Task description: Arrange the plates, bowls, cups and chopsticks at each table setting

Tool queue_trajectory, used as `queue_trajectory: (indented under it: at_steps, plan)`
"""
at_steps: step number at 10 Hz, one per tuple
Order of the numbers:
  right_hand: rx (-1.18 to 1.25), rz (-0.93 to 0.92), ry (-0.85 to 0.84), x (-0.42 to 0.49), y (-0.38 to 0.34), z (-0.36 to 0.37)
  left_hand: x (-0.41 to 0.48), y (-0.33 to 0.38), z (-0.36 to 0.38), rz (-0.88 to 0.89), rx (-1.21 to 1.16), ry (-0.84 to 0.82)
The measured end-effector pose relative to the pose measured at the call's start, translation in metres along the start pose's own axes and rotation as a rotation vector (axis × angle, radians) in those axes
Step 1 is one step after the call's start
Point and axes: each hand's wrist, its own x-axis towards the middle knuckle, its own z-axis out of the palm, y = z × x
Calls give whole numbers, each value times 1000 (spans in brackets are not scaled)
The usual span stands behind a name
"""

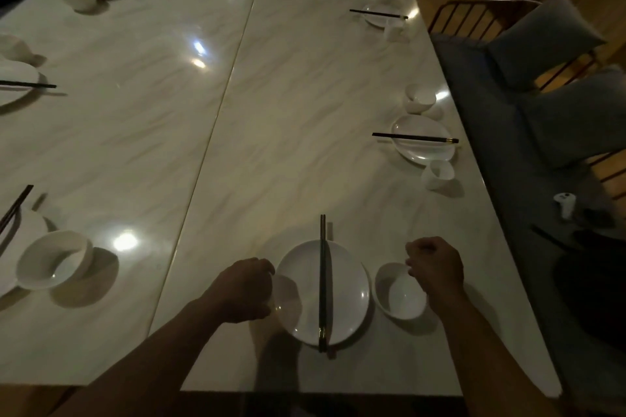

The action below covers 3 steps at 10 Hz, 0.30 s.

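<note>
At the near table edge a white plate [345, 294] carries a pair of black chopsticks [322, 281] laid straight across it, pointing away from me. My left hand [244, 288] curls round a small white cup [287, 294] at the plate's left rim. The cup overlaps the plate's edge and my fingers partly hide it. To the right of the plate sits a white bowl [399, 294]. My right hand [435, 267] pinches its far right rim with thumb and fingertips.
On the right side of the white marble table [271, 129] a second setting has a plate with chopsticks [423, 142], a bowl [420, 98] and a cup [437, 174]. A bowl [54, 259] stands at the near left. A cushioned bench [508, 132] runs along the right.
</note>
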Motion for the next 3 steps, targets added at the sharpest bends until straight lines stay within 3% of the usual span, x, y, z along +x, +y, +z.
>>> queue_trajectory:
  at_steps: [2, 3]
  plan:
    - [53, -67, -25, 17, -25, -32, 1, 12, 2, -62, 84, -6]
    - [47, -139, -55, 34, -39, -52, 1, 12, 4, -140, 14, -42]
